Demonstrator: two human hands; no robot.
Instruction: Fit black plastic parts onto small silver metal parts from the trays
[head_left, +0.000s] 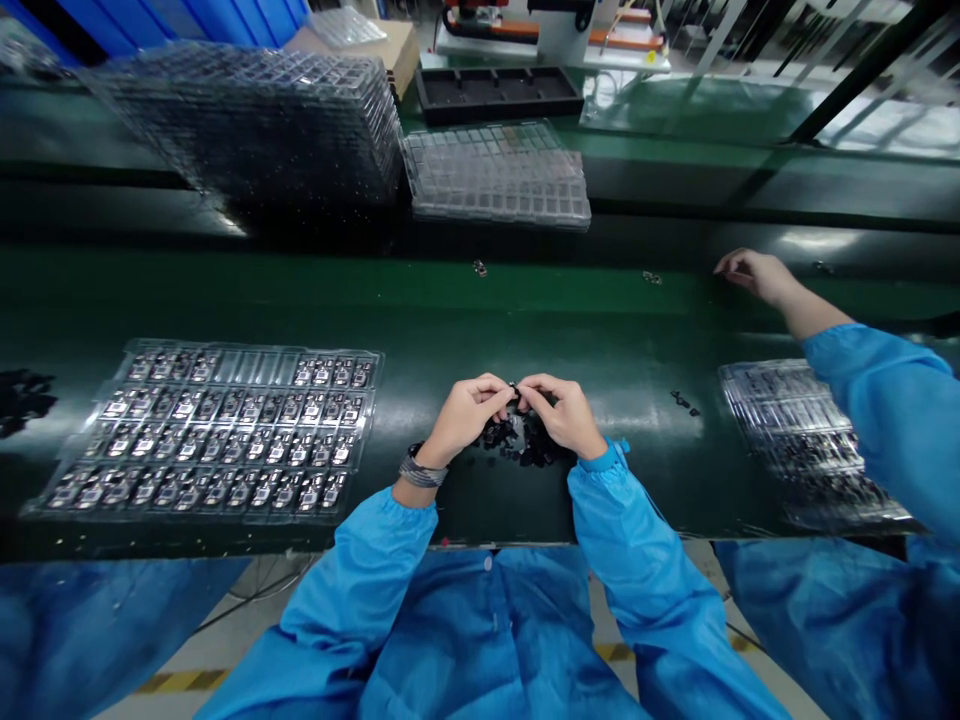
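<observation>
My left hand [474,412] and my right hand [556,408] meet over the green work surface, fingertips pinched together on one small dark part [514,392]. It is mostly covered by the fingers, so its exact kind does not show. Just below the hands lies a loose pile of small black pieces [536,445], partly hidden by them. To the left, a clear plastic tray [379,400] holds rows of small silver-and-black electronic modules [217,440]. Several pockets in its back row hold nothing.
A co-worker's hand [757,278] reaches over the belt at right, above another tray [739,385]. Small parts [480,268] lie on the green belt. Behind stand a tall stack of clear trays [300,120], flatter trays [499,180] and a black divided tray [499,95].
</observation>
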